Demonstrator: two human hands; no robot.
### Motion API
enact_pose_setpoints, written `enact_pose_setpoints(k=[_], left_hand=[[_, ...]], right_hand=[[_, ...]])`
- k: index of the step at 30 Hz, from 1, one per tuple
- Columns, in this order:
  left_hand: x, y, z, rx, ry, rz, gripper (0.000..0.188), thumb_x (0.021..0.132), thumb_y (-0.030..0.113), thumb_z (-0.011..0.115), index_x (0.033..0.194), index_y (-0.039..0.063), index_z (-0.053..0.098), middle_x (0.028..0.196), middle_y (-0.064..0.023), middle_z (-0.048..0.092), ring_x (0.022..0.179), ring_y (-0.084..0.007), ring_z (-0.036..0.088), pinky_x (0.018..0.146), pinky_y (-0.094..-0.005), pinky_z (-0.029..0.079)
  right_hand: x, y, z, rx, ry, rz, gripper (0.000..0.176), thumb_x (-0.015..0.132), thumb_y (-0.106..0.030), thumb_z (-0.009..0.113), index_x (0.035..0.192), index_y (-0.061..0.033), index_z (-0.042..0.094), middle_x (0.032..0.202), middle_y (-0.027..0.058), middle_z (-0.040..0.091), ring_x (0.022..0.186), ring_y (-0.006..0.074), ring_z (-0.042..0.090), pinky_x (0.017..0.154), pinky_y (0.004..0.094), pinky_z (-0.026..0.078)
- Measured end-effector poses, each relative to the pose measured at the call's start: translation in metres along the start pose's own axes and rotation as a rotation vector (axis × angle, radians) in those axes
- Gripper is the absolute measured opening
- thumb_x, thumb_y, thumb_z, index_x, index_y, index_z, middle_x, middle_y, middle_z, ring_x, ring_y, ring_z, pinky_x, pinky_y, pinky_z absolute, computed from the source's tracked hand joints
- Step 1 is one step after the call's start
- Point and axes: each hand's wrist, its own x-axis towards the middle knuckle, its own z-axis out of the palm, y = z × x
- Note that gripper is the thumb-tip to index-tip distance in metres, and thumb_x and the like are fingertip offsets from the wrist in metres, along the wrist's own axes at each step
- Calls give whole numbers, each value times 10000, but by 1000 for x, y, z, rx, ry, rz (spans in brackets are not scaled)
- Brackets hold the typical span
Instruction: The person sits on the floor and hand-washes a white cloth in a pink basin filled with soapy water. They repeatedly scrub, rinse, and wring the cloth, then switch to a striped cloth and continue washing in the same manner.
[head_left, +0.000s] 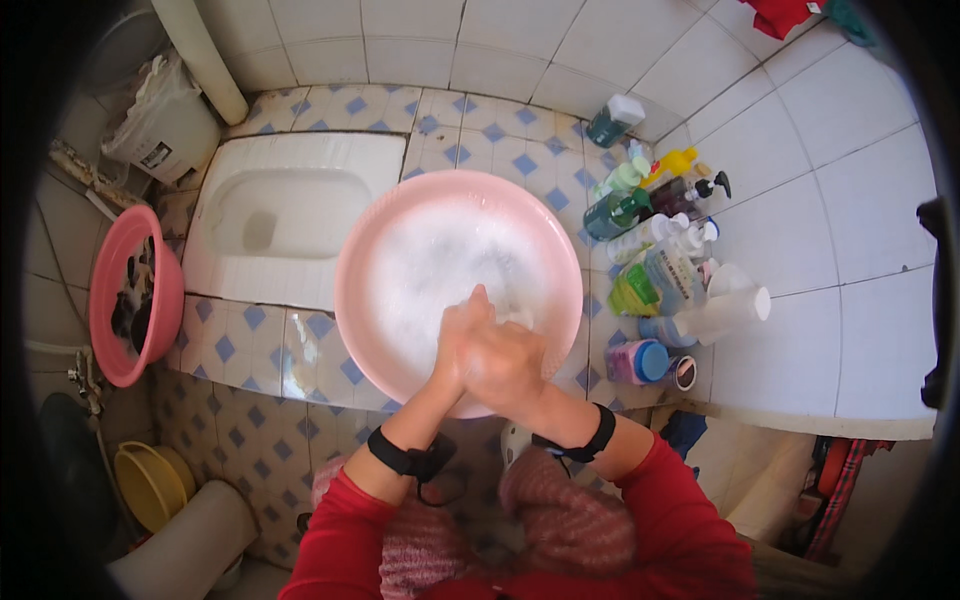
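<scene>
A large pink plastic basin (360, 225) stands before me, holding sudsy water (420, 255) with white foam and a greyish patch in it. My left hand (457, 341) and my right hand (510, 360) are pressed together over the basin's near side. The right hand is blurred and wraps partly over the left. Pale foam or cloth lies just beyond the fingers; I cannot tell which, nor whether anything is between the palms. Both wrists wear black straps below red sleeves.
A white squat toilet (300, 217) lies left of the basin. Pump bottles (615, 214) and other containers crowd the right wall. At far left are a smaller pink basin (169, 300) with dark items, a white bucket (180, 127) and yellow basins (154, 487). A tiled step edge runs in front.
</scene>
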Motion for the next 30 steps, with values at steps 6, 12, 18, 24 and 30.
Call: enact_pose_setpoints(k=[6, 12, 18, 24, 30], left_hand=[[2, -5, -12, 448, -144, 12, 245, 1035, 149, 438, 930, -14, 587, 699, -205, 573, 642, -358, 587, 569, -453, 433], [0, 30, -9, 218, -223, -253, 486, 1069, 371, 409, 829, -9, 594, 672, -177, 537, 624, -298, 523, 607, -392, 422], [12, 63, -14, 48, -41, -462, 581, 1059, 507, 415, 744, 47, 577, 662, -27, 480, 666, -140, 445, 628, -314, 383], [10, 49, -12, -27, -22, -430, 573, 1055, 505, 437, 735, 45, 554, 657, -16, 466, 613, -134, 416, 575, -313, 365], [2, 11, -5, 182, -53, -185, 453, 1072, 356, 463, 789, 14, 553, 614, -104, 470, 550, -199, 448, 526, -357, 385]], right_hand=[[4, -3, 1, -97, -33, 132, 258, 862, -203, 686, 639, -93, 616, 552, 106, 542, 443, 269, 528, 441, 389, 408], [-2, 24, -5, 22, -110, 564, 524, 1049, -352, 542, 598, -86, 552, 569, 81, 530, 461, 231, 495, 491, 360, 376], [-11, 52, -30, 882, -250, 1001, 570, 1080, -436, 466, 629, -89, 494, 651, -42, 465, 610, 78, 419, 576, 284, 346], [-3, 9, -25, 540, -40, 793, 511, 1063, -347, 535, 630, -76, 535, 618, -15, 487, 534, 113, 452, 515, 308, 382], [-6, 6, 3, 4, -48, 225, 227, 740, -185, 715, 619, -115, 536, 593, 78, 540, 513, 253, 564, 466, 362, 425]])
